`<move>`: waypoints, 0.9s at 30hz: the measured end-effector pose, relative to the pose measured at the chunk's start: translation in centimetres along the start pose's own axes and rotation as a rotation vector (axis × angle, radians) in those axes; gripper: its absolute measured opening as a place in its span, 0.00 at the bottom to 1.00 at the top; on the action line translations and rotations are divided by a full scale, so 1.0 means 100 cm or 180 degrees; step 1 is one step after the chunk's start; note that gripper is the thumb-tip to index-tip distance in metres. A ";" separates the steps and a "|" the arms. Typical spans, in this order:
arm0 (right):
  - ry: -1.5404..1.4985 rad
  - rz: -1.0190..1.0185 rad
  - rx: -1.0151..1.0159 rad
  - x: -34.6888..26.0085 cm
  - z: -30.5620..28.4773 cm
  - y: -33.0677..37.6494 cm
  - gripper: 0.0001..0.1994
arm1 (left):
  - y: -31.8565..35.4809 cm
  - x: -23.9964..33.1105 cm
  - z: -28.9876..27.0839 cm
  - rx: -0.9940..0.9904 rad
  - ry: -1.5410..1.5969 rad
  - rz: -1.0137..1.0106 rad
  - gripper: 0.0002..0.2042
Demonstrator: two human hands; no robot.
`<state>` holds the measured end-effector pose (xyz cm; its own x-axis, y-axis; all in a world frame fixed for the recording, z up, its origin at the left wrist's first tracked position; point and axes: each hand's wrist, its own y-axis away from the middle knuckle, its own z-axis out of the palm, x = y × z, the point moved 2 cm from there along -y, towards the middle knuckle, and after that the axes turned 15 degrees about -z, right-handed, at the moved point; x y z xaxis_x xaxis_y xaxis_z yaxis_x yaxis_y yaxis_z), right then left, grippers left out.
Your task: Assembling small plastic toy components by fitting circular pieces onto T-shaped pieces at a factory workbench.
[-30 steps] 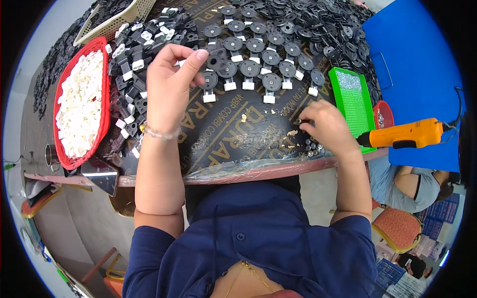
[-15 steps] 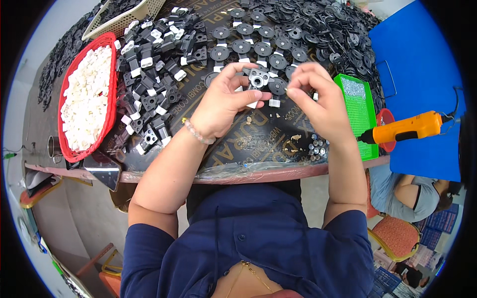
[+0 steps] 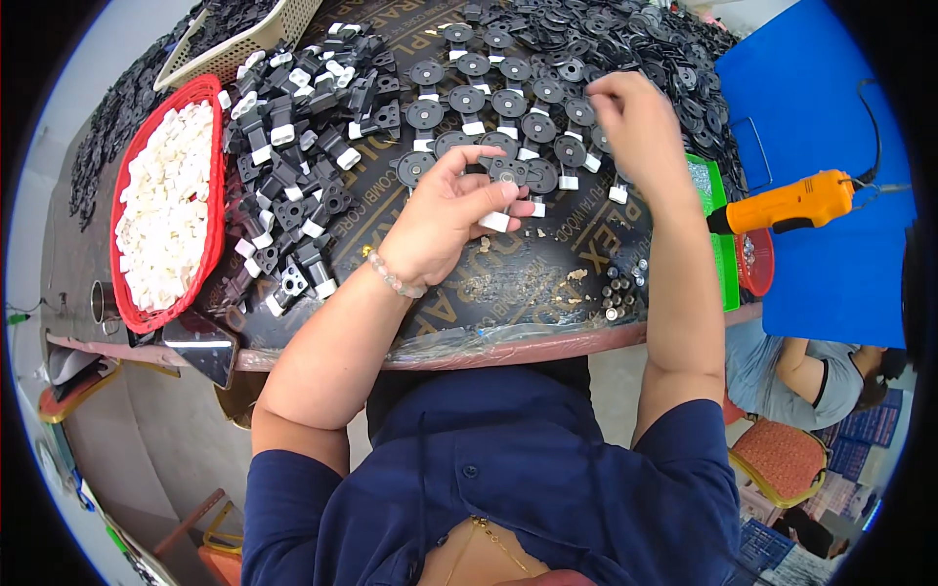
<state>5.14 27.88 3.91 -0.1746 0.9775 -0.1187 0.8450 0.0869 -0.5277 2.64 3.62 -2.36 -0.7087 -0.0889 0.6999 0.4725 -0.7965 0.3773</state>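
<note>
My left hand (image 3: pixel 449 210) is closed round a black plastic fitting (image 3: pixel 507 174) with a round hole and a white block end, held above the table's near middle. Farther right, my right hand (image 3: pixel 637 122) is over the edge of the heap of black discs (image 3: pixel 625 44). Its fingers are bent and its fingertips close together; whatever is in them is too small or hidden to name. Between and beyond the hands stand rows of black fittings topped with round discs (image 3: pixel 508 103), each with a white end. My right forearm partly covers the green tray.
At left are a red basket (image 3: pixel 217 195) of white pieces and a heap of black-and-white fittings (image 3: pixel 283 146). A beige basket (image 3: pixel 234 49) stands behind. An orange electric screwdriver (image 3: pixel 791 202), a green tray (image 3: pixel 725 264) and a red bowl (image 3: pixel 764 269) are right. Small metal caps (image 3: pixel 616 293) lie near.
My right hand has moved away from the fitting, up and to the right, to the disc heap. My left hand still holds its fitting, now slightly lower and tilted differently.
</note>
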 end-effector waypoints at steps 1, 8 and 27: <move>0.0274 0.0347 -0.0351 0.022 0.004 -0.002 0.11 | -0.001 0.000 -0.001 -0.0013 0.0004 -0.0014 0.22; 0.1104 0.1532 -0.1149 0.088 0.047 -0.004 0.24 | -0.001 0.001 -0.007 0.0109 -0.0089 0.0028 0.16; -0.3340 0.1583 0.0231 0.013 0.003 0.024 0.09 | 0.002 0.002 -0.010 0.0140 0.0043 0.0115 0.13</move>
<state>6.77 29.30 2.19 -0.1935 0.2583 -0.9465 0.9130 -0.3059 -0.2701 2.06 2.84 -2.81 -0.6977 -0.1253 0.7054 0.5202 -0.7656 0.3784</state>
